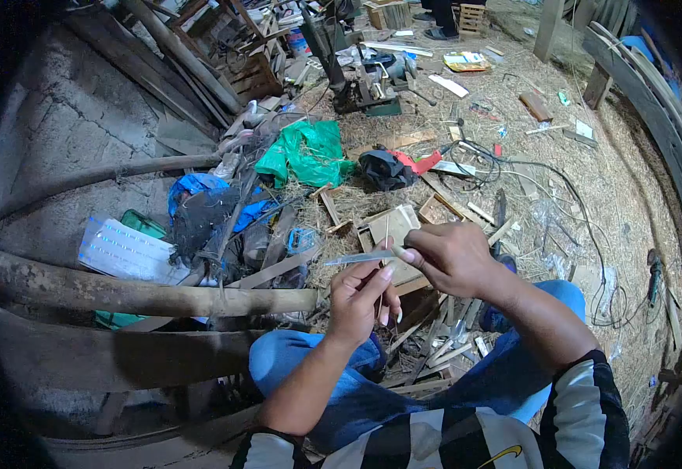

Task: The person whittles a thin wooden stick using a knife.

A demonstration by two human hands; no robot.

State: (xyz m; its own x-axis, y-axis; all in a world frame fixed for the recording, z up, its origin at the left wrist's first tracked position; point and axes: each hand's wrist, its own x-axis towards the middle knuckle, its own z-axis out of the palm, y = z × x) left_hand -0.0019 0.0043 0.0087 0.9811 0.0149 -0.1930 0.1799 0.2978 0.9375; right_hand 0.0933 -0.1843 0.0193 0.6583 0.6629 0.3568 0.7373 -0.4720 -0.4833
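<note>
My left hand is closed on a thin wooden stick, which stands nearly upright between its fingers. My right hand pinches a flat, narrow metal blade that points left and crosses the stick. Both hands are close together above my bent knees, the blade at the fingertips of my left hand. Behind the hands lies a pale wooden box on the ground. The lower end of the stick is partly hidden by my left fingers.
Wood scraps lie between my legs. A thick wooden pole runs across the left. Beyond are a green plastic bag, a black bag and cables. Someone's foot shows at the top.
</note>
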